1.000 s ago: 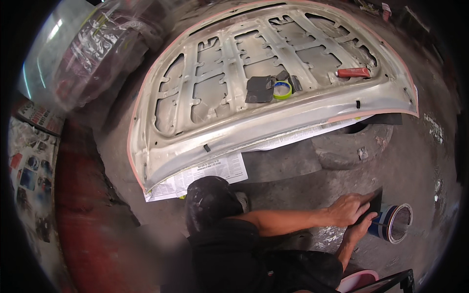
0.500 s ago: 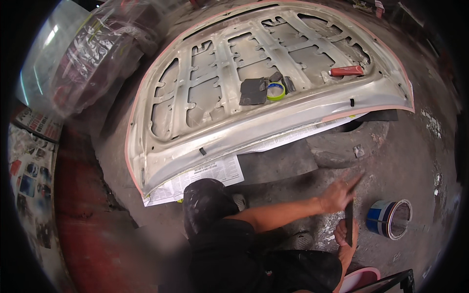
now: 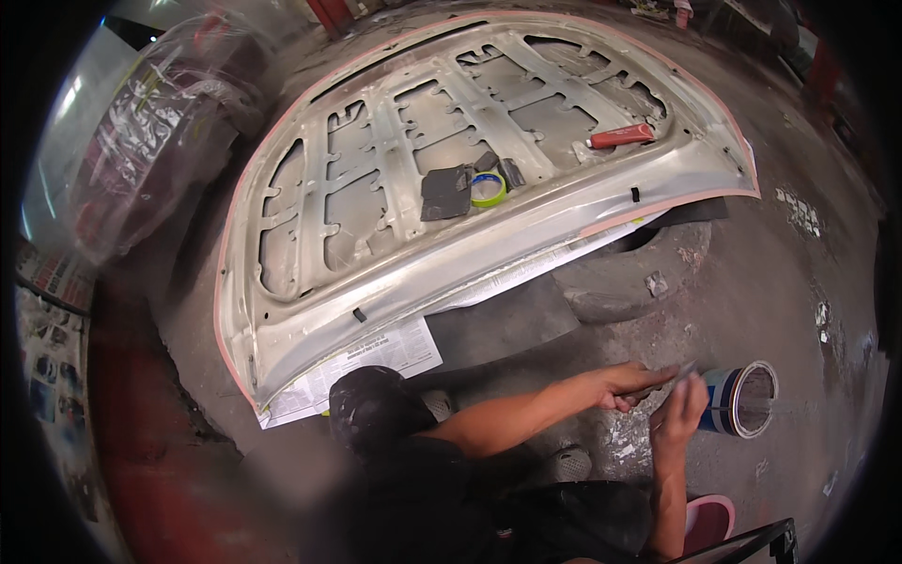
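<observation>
Sheet (image 3: 689, 368), thin and gray, shows almost edge-on between the left hand (image 3: 622, 383) and the right hand (image 3: 678, 414) of a worker in black. Its visible edge slants up and to the right, beside the left hand's fingertips. The right hand curls its fingers in around the sheet's lower side; the left hand reaches across from the left, fingers narrow and stretched, though whether it grips or only touches cannot be told. Just right of the right hand, the nearer of the two, sits a blue-sided can (image 3: 720, 399), its mouth facing away from both; upright or tipped is unclear. Farther ahead, past newspaper (image 3: 395, 351), a silvery panel (image 3: 489, 246) carries a tape roll (image 3: 489, 202) and a red tube (image 3: 622, 136).
</observation>
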{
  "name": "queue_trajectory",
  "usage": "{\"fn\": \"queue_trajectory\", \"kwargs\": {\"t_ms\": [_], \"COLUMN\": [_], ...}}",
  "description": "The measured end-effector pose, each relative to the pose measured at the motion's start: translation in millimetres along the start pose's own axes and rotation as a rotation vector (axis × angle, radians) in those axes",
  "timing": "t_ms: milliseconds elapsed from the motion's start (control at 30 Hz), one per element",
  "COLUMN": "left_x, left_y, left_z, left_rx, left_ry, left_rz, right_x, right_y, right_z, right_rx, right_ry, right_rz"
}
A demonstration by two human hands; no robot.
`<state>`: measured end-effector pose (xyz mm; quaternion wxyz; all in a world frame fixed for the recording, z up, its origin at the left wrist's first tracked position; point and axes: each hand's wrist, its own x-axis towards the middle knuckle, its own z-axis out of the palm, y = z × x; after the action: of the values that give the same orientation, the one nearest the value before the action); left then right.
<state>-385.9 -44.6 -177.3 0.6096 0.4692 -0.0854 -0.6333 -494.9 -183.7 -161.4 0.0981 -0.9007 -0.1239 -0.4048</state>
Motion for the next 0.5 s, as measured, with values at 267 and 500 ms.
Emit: {"fn": "queue_trajectory", "kwargs": {"t_ms": [267,500], "left_x": [-11.2,-12.5], "left_y": [14.9,14.9], "left_z": [-48.9,-53.1], "left_rx": [-0.389,-0.349], "left_ry": [0.006,0.119], "left_rz": [0.186,0.205], "right_x": [-1.5,-9.3], "right_y": [22.5,-0.6], "right_z": [-13.6,-34.5], "right_rx": [-0.11,0.073], "right_ry": [-0.118,-0.605], "right_rz": [0.376,0.015]}}
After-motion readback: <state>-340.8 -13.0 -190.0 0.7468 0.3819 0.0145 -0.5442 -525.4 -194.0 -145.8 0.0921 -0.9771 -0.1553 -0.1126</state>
